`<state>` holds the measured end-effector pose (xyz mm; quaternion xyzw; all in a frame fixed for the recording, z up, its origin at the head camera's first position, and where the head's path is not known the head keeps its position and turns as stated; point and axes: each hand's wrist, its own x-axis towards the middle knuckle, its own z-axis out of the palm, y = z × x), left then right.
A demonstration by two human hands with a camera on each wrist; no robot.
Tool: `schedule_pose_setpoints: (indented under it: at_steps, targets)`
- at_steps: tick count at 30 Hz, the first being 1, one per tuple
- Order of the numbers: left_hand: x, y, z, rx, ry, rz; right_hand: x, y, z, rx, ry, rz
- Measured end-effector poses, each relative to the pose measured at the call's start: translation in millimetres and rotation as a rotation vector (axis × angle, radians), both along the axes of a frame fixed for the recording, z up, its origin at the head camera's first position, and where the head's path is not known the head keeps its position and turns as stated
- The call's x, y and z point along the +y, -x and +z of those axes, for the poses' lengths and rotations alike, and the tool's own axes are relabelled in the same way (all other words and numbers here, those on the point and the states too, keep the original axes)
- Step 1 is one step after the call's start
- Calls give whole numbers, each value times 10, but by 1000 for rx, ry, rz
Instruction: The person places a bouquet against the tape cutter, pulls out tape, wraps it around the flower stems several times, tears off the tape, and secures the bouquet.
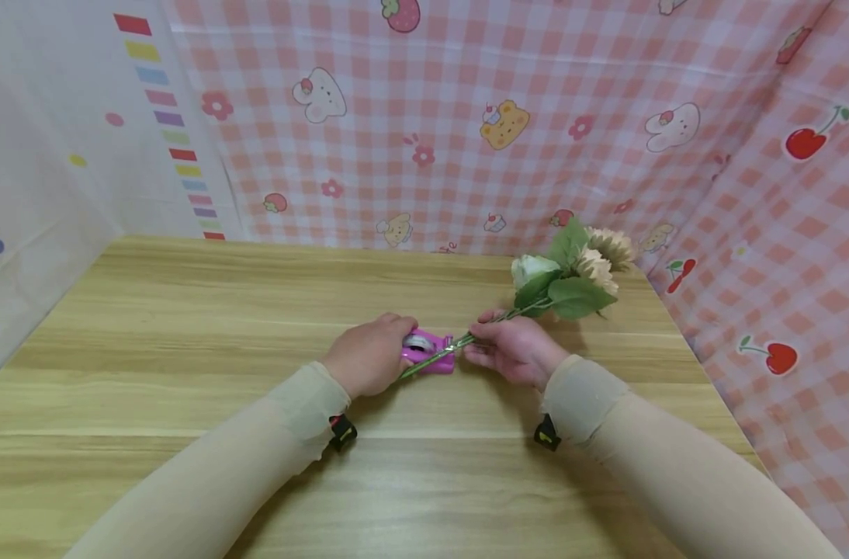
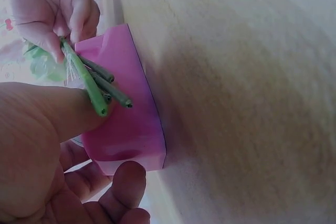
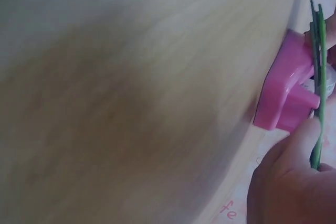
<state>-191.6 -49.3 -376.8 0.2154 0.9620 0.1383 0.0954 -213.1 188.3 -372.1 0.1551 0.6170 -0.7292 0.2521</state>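
Observation:
My left hand (image 1: 369, 355) grips the back end of a pink tape dispenser (image 1: 444, 365) standing on the table. A roll of tape (image 1: 417, 341) sits in it. With bent fingers my right hand (image 1: 515, 351) pinches a bundle of green artificial flower stems (image 1: 424, 364), slanting across the dispenser's front. In the left wrist view the cut stem ends (image 2: 102, 111) poke out beside the left thumb (image 2: 79, 111). Shiny clear tape shows on the stems near the dispenser's cutter. Beyond the right hand are a white rose (image 1: 531, 269), cream flowers (image 1: 595, 268) and green leaves (image 1: 581, 299).
The wood-grain table (image 1: 187, 334) runs back to a pink checked cloth (image 1: 424, 101). More checked cloth (image 1: 802, 256) hangs along the right side, and a white dotted cloth (image 1: 40, 155) along the left. Black straps (image 1: 342, 432) circle both wrists.

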Motion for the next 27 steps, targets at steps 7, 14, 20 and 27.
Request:
schedule_pose_setpoints:
  at_steps: [7,14,20,27]
  targets:
    - [-1,6,-5,-3,-1,3,42,-14,6,9,0,53]
    - [1,7,-4,-3,0,-3,57,-28,40,46,68,5]
    - [-7,1,5,-6,-5,-1,58,-8,10,14,124,-3]
    - [-1,6,-3,-2,-3,-4,-5,-2,-35,23,96,-38]
